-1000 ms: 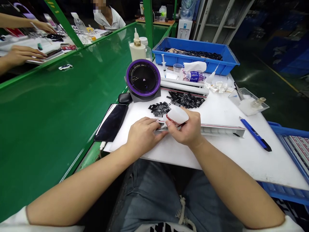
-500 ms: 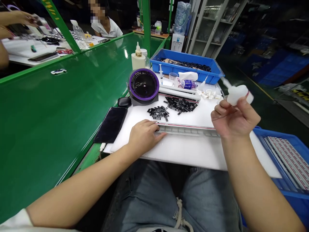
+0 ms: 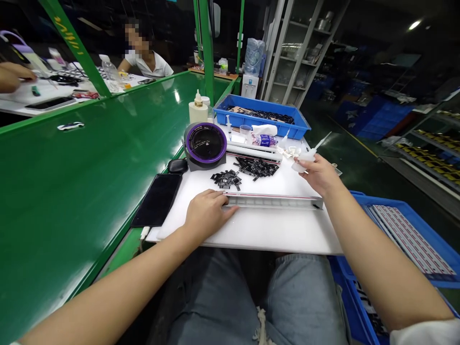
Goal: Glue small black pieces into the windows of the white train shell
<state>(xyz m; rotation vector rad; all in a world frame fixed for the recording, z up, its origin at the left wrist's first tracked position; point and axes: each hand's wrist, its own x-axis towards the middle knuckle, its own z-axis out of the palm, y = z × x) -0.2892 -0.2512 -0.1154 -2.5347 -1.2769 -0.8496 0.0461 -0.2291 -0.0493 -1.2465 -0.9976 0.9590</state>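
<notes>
My left hand (image 3: 208,214) grips the left end of a long white strip (image 3: 273,201) with a red line along its top edge, lying across the white work surface (image 3: 266,232). Raised above the table on the right, my right hand (image 3: 321,175) is closed around a small white squeeze bottle (image 3: 305,159), its thin nozzle pointing up and to the right. A small dark piece sits at the strip's right end. Behind the strip lie two piles of small black parts, a smaller pile (image 3: 227,179) and a larger pile (image 3: 257,167).
A purple-rimmed round fan (image 3: 206,143) stands at the back left, beside a dark tablet (image 3: 157,200). A blue bin (image 3: 262,115) of black parts is at the back. Stacked strips (image 3: 413,239) fill a blue crate on the right. A person (image 3: 147,62) sits beyond the green partition.
My right hand has lowered and moved left with the bottle, whose nozzle has swung from up-left to up-right. My left hand stays on the strip. The view has shifted slightly.
</notes>
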